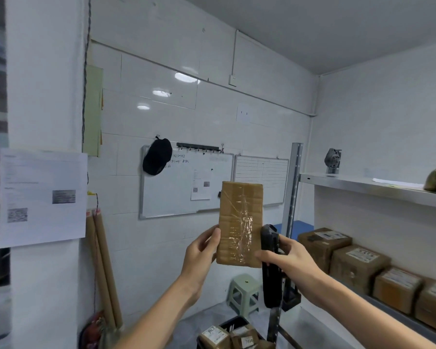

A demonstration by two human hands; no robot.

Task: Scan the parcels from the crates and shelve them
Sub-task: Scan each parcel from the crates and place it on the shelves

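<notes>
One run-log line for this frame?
left hand: holds parcel upright | right hand: grips scanner beside it | crate: parcels remain | shelf: not reached

I count: two hands, left hand [202,250], right hand [291,258]. One raised parcel [239,222]. One scanner [271,268]. Four shelf boxes [358,265]. Two whiteboards [176,195]. One cap [157,157]. One stool [243,290]. One crate [233,323].

Bright, tile glare, blurred left edge

Black cap [157,157] hangs over whiteboard [186,187] corner; plastic stool [244,293] on floor.
</notes>
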